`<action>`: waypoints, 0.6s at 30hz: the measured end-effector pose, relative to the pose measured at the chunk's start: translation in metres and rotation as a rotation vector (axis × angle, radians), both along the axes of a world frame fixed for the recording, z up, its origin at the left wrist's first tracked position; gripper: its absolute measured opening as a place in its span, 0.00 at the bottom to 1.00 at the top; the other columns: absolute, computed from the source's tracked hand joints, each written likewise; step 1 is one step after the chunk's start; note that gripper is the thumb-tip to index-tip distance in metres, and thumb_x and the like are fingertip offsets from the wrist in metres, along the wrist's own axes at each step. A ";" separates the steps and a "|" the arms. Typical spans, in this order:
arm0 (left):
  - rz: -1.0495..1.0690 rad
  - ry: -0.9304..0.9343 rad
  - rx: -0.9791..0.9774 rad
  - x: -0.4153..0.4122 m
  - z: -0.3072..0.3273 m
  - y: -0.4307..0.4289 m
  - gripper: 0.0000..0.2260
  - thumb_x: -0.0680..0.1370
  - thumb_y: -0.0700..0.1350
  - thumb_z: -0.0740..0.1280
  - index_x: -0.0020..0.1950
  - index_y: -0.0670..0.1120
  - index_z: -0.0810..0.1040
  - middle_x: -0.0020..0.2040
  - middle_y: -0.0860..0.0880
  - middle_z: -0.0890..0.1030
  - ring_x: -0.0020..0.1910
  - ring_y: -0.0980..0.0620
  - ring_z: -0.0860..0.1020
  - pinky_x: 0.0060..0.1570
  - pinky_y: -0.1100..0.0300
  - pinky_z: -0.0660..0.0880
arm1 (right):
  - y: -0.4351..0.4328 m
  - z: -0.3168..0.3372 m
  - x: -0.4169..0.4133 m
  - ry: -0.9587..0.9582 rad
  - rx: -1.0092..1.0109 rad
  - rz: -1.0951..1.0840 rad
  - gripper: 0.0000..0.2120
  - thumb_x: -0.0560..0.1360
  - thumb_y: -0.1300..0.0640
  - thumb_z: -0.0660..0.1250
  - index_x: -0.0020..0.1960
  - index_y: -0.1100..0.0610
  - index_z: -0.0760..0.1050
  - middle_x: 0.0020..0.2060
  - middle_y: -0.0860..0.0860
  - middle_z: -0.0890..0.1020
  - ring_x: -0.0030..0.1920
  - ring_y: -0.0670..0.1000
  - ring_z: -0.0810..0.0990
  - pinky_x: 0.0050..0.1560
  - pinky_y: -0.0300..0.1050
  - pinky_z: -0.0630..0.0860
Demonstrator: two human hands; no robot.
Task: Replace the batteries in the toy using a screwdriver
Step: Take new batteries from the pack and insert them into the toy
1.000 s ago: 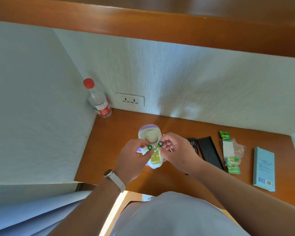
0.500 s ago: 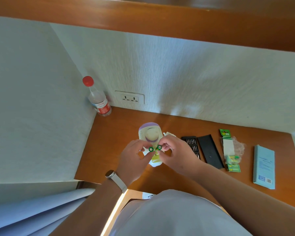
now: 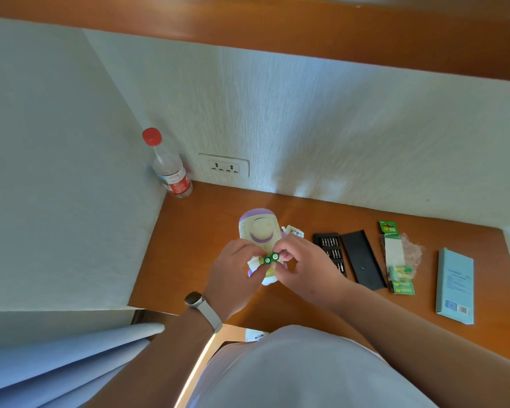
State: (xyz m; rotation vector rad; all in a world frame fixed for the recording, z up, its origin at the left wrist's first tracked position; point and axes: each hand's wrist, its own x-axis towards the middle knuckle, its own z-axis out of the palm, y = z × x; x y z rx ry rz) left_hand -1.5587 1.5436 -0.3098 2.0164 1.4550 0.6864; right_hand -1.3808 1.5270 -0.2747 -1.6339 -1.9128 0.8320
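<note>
A cream and purple toy [image 3: 258, 228] lies on the wooden desk [image 3: 195, 231], partly hidden under my hands. I hold two green batteries [image 3: 271, 258] side by side above it, their metal ends facing up. My left hand [image 3: 236, 272] pinches the left battery, and my right hand [image 3: 301, 266] pinches the right one. A small white cover piece [image 3: 292, 231] lies just right of the toy. No screwdriver shows in either hand.
A black tray of screwdriver bits [image 3: 331, 254] and its black lid [image 3: 362, 259] lie to the right. Further right are a green battery pack [image 3: 398, 257] with torn plastic and a pale blue box [image 3: 455, 285]. A red-capped water bottle [image 3: 168, 166] stands in the back left corner by a wall socket [image 3: 223, 166].
My hands have drawn closer together, so the two batteries now touch side by side. The view has shifted slightly.
</note>
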 end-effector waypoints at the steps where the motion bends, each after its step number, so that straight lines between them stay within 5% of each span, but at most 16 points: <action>1: -0.002 0.005 -0.004 0.001 0.000 0.000 0.06 0.74 0.44 0.76 0.50 0.47 0.84 0.48 0.54 0.81 0.48 0.58 0.74 0.44 0.71 0.71 | 0.000 0.000 0.000 -0.005 0.004 0.002 0.06 0.74 0.61 0.71 0.51 0.58 0.77 0.44 0.50 0.79 0.45 0.49 0.76 0.45 0.39 0.74; 7: 0.000 0.012 -0.034 0.002 0.001 -0.002 0.06 0.75 0.44 0.75 0.50 0.47 0.84 0.49 0.53 0.80 0.48 0.55 0.76 0.42 0.69 0.72 | -0.003 -0.003 0.002 -0.028 0.013 0.012 0.08 0.73 0.61 0.71 0.51 0.57 0.78 0.43 0.45 0.77 0.45 0.47 0.77 0.44 0.44 0.78; 11: 0.003 0.010 -0.051 0.002 0.001 -0.003 0.06 0.76 0.45 0.75 0.52 0.46 0.84 0.49 0.53 0.79 0.48 0.56 0.75 0.43 0.72 0.69 | -0.003 -0.004 0.002 -0.051 0.039 0.025 0.06 0.73 0.61 0.71 0.50 0.59 0.78 0.41 0.51 0.79 0.42 0.53 0.78 0.42 0.51 0.78; 18: 0.043 0.020 -0.065 0.004 0.002 -0.004 0.07 0.76 0.46 0.74 0.53 0.47 0.84 0.49 0.58 0.75 0.47 0.58 0.74 0.42 0.74 0.67 | -0.001 -0.005 0.000 -0.058 0.041 0.039 0.05 0.74 0.60 0.70 0.50 0.58 0.77 0.43 0.50 0.79 0.43 0.51 0.78 0.41 0.48 0.78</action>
